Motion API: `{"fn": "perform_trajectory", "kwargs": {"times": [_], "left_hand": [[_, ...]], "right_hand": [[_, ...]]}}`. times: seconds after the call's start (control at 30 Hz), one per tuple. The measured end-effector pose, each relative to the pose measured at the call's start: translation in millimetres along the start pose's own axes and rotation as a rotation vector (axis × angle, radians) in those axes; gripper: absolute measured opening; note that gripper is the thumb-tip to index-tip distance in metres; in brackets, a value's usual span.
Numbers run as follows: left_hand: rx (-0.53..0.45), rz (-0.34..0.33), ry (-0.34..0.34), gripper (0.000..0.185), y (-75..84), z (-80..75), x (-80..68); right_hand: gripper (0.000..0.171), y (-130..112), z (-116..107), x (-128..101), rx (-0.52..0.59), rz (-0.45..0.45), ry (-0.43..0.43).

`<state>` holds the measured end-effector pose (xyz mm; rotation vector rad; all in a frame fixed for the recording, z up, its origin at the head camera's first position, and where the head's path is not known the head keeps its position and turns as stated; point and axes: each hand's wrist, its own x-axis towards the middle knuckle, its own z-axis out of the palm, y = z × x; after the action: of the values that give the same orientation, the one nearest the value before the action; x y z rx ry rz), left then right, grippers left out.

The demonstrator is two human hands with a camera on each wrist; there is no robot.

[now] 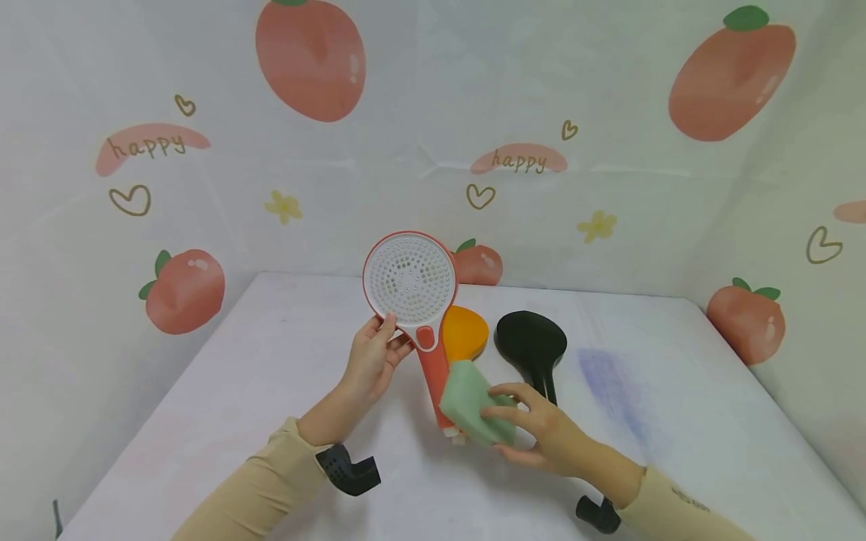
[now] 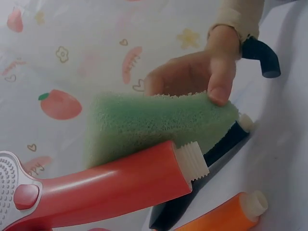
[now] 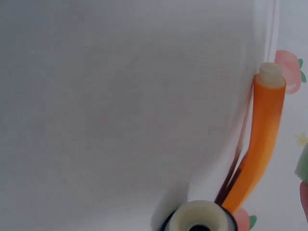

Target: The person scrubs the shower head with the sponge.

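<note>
In the head view, my left hand (image 1: 368, 361) holds up a red shower head (image 1: 409, 278) by the lower edge of its round white spray face, thumb in front. Its handle slants down to the right and ends in a white threaded stub, plain in the left wrist view. My right hand (image 1: 541, 428) grips a light green sponge (image 1: 470, 398) from the right. The sponge overlaps the lower handle in the head view; seen from the left wrist, the sponge (image 2: 154, 120) lies along the red handle (image 2: 110, 183). A corner of the sponge (image 3: 303, 166) shows at the right wrist view's edge.
Behind the red one, an orange shower head (image 1: 465, 333) lies on the white table (image 1: 257, 376). To its right lies a black shower head (image 1: 531, 338). A bluish smudge (image 1: 616, 391) marks the tabletop further right. A fruit-printed white backdrop (image 1: 419, 113) stands behind.
</note>
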<state>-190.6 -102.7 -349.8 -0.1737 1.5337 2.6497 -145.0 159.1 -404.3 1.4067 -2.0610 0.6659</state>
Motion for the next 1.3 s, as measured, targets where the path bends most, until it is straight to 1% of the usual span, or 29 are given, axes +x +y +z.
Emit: {"fn": "perform_trajectory", "kwargs": {"times": [0.1, 0.17, 0.23, 0.4, 0.53, 0.63, 0.7, 0.87, 0.93, 1.03, 1.17, 1.3], "left_hand": [[0.004, -0.004, -0.011, 0.044, 0.6, 2.1, -1.9], [-0.003, -0.014, -0.015, 0.041, 0.9, 4.1, -4.2], [0.005, -0.020, -0.028, 0.039, 0.5, 6.2, -6.3], [0.003, -0.041, -0.084, 0.033, -3.5, 9.4, -8.5], [0.014, -0.046, -0.113, 0.034, -7.7, 9.7, -7.7], [0.016, -0.051, -0.125, 0.036, -9.6, 9.3, -6.6], [0.028, -0.046, -0.152, 0.037, -10.5, 9.1, -5.7], [0.114, 0.016, -0.272, 0.059, -14.1, 8.3, -3.8], [0.146, 0.038, -0.299, 0.068, -15.4, 8.4, -3.8], [0.178, 0.045, -0.313, 0.074, -17.0, 8.9, -4.4], [0.187, 0.042, -0.324, 0.073, -18.0, 9.1, -5.1], [0.179, 0.033, -0.324, 0.069, -17.4, 9.6, -5.7]], "right_hand": [[0.029, 1.8, 0.8, -0.3, -0.002, -0.033, 0.035], [0.030, 3.2, 1.7, 1.8, -0.005, -0.033, 0.064], [0.031, 4.6, 2.7, 5.4, -0.007, -0.019, 0.098], [0.033, 5.2, 5.0, 15.4, 0.020, 0.053, 0.167], [0.032, 2.7, 5.8, 17.7, 0.044, 0.104, 0.169], [0.032, 1.5, 6.2, 16.9, 0.036, 0.123, 0.163], [0.032, 1.6, 6.2, 16.5, 0.026, 0.122, 0.166], [0.032, 1.5, 5.9, 15.7, 0.003, 0.111, 0.171], [0.032, 1.4, 5.9, 15.7, -0.009, 0.099, 0.174], [0.030, 1.7, 6.0, 16.2, -0.024, 0.067, 0.184], [0.029, 2.1, 5.4, 16.8, -0.036, 0.046, 0.188], [0.029, 2.1, 4.3, 16.9, -0.041, 0.051, 0.180]]}}
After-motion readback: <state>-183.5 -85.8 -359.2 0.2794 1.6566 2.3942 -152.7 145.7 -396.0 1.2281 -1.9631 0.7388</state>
